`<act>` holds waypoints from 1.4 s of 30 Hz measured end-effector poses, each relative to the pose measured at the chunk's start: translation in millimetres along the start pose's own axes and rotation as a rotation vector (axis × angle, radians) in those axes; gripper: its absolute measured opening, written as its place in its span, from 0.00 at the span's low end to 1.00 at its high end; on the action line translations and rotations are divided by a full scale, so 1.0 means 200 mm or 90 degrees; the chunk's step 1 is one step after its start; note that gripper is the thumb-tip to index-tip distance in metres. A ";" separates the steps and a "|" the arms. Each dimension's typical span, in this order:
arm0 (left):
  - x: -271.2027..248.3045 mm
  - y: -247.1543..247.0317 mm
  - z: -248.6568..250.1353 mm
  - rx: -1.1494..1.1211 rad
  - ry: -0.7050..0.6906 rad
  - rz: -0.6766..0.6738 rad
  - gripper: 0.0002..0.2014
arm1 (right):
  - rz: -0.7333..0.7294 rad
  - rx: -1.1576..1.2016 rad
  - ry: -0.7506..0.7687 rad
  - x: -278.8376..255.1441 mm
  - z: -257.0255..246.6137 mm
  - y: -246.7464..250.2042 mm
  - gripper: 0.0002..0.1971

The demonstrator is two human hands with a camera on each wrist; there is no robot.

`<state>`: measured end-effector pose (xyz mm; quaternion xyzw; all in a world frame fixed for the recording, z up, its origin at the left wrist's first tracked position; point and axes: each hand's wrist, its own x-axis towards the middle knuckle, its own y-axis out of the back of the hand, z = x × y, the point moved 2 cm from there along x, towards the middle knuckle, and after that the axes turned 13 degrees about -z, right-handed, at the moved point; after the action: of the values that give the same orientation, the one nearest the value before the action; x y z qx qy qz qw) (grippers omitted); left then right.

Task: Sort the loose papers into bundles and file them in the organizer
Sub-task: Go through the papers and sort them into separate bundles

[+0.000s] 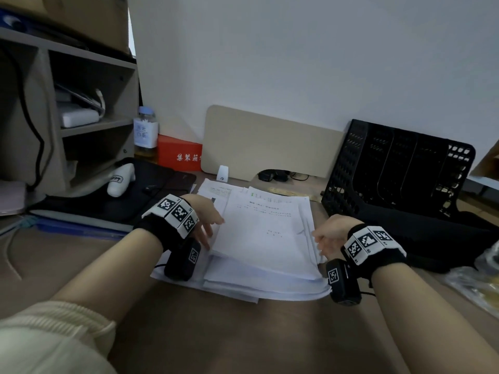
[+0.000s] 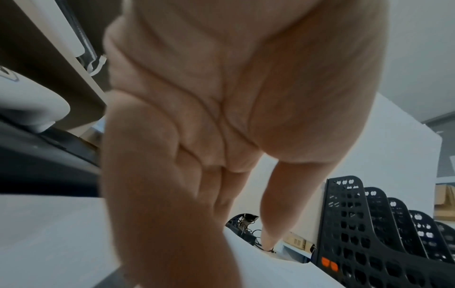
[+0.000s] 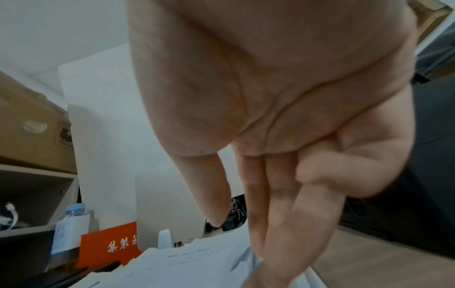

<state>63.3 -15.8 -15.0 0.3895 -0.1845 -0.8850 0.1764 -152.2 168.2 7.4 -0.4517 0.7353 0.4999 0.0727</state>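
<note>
Counter (image 1: 243, 333): we have wooden surface in front of us, carrying everything below.
Organizer (image 1: 399, 168): black perforated file rack with several slots, standing at our right rear against the wall, well apart from the pile; its slots look unfilled from here (the far ones are too dark to tell).
Loose papers (image 1: 267, 238): a white pile in the middle of the counter, sheets fanned and skewed, lower ones sticking out at the near edge and far corner; nothing bundled yet, we judge.
Left hand (image 1: 208, 220): fingers straight and relaxed, resting on the pile's left edge, gripping nothing.
Right hand (image 1: 328, 236): fingers extended at the pile's right edge, touching the sheet ends; no grip that we can see.
Risk: if we lift with flat fingers only, the skewed lower sheets could slide out and scatter.
Risk: squaring the pile too hard could crease the protruding corners.
Risk: unaligned bundles may catch on the organizer's dividers.
</note>
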 end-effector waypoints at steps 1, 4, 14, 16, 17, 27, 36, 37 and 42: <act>0.00 0.00 0.00 0.005 0.004 -0.003 0.25 | -0.003 -0.016 0.002 0.01 -0.01 0.00 0.08; 0.01 -0.01 0.02 0.029 0.029 -0.021 0.23 | -0.008 -0.056 -0.009 0.03 -0.02 -0.02 0.09; 0.05 -0.04 0.03 0.080 0.051 -0.004 0.19 | -0.002 -0.033 0.003 0.12 0.04 -0.10 0.09; 0.06 -0.03 0.03 0.131 0.051 0.004 0.22 | -0.008 -0.085 -0.007 0.12 0.05 -0.09 0.10; 0.05 -0.03 0.03 0.164 0.048 0.011 0.24 | -0.014 -0.123 -0.014 0.12 0.05 -0.09 0.12; 0.05 -0.09 0.07 0.191 0.018 -0.052 0.21 | -0.026 -0.370 -0.092 0.09 0.06 -0.09 0.16; 0.04 -0.11 0.04 0.215 0.053 -0.127 0.22 | -0.183 -0.301 -0.213 0.10 0.10 -0.10 0.28; 0.03 -0.11 0.04 0.214 0.057 -0.134 0.22 | -0.183 -0.304 -0.219 0.09 0.10 -0.10 0.23; 0.02 -0.12 0.04 0.160 0.071 -0.128 0.22 | -0.097 -0.293 -0.134 0.07 0.11 -0.08 0.13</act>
<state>51.4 4.3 -23.8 0.4735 -0.2439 -0.8451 0.0469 -155.9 175.4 -21.4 -0.4557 0.5548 0.6913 0.0816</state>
